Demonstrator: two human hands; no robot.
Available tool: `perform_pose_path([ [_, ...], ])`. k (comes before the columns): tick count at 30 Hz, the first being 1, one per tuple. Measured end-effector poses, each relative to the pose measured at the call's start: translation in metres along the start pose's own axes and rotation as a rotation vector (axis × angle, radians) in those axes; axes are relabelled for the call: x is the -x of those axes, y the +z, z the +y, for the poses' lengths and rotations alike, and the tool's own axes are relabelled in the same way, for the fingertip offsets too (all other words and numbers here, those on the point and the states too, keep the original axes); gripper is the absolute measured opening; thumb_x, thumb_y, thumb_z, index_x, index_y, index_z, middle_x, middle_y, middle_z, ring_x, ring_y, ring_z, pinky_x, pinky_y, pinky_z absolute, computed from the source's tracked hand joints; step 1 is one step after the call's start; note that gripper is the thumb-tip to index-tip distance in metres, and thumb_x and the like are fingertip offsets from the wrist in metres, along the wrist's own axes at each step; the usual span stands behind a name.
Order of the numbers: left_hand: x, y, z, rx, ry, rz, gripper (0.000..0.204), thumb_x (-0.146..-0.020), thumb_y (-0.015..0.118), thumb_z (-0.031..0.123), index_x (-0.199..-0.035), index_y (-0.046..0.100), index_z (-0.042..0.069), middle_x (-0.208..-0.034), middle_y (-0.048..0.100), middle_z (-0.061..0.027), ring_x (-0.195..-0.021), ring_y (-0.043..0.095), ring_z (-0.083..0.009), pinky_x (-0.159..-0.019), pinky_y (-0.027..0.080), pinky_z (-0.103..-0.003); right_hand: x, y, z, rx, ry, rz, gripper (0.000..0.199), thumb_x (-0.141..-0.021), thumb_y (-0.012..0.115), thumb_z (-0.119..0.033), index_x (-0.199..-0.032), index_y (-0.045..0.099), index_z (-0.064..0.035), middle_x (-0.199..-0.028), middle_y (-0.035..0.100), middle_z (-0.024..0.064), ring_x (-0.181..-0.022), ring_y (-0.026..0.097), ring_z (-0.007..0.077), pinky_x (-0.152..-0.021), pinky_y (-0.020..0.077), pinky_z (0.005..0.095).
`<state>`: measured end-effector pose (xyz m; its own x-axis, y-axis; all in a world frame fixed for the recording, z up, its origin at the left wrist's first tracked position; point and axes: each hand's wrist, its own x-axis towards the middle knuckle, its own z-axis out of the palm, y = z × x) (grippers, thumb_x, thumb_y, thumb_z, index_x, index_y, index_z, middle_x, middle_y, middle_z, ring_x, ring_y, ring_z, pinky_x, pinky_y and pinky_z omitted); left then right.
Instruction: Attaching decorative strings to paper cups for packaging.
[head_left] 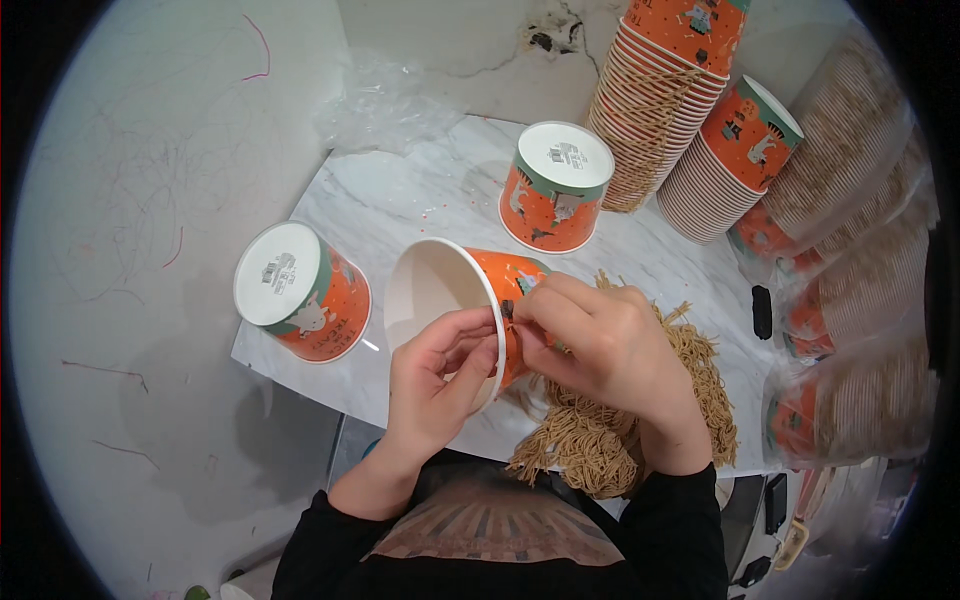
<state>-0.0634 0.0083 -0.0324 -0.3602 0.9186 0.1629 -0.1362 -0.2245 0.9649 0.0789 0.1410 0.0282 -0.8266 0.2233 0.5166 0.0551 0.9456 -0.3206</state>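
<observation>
An orange paper bucket point(440, 275) lies tipped on its side in front of me, its white mouth facing left. My left hand point(440, 375) is at the mouth, with curled fingers and thumb on the inside of the rim. On the outer wall just below the rim, my right hand point(600, 340) is closed in a pinch; whatever its fingertips hold is too hidden to name. Both hands meet across the rim. Under my right forearm lies a loose heap of tan twisted-paper cords point(600, 440).
Upside-down buckets stand at left point(320, 300) and behind point(555, 190). A tall nested stack with cord handles point(650, 110) and a shorter stack point(725, 160) are at the back right. Plastic-wrapped stacks point(860, 310) line the right edge. A clear plastic bag point(390, 105) lies at the back.
</observation>
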Motion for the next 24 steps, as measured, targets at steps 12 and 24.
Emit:
perform_pose_path([
  [12,-0.004,0.0,-0.001,-0.327,0.137,0.155,0.01,-0.093,0.067,0.002,-0.101,0.068,-0.003,-0.092,0.073,-0.0099,-0.082,0.072,-0.0147,-0.07,0.056,-0.026,-0.002,0.008,0.002,-0.079,0.017,-0.062,0.02,-0.083,0.07,-0.014,-0.096,0.058,-0.0052,-0.083,0.059,0.0089,-0.065,0.065,0.0306,-0.054,0.0506,0.0399],
  [24,-0.035,-0.027,0.048,-1.15,0.654,-0.217,0.014,-0.085,0.061,0.002,-0.099,0.059,0.005,-0.117,0.068,-0.0081,-0.124,0.06,-0.0309,-0.116,0.027,-0.06,0.001,-0.016,0.022,-0.239,0.214,-0.07,0.012,-0.086,0.069,-0.003,-0.099,0.07,-0.0022,-0.08,0.067,0.007,-0.069,0.067,0.0164,-0.06,0.0508,0.0287],
])
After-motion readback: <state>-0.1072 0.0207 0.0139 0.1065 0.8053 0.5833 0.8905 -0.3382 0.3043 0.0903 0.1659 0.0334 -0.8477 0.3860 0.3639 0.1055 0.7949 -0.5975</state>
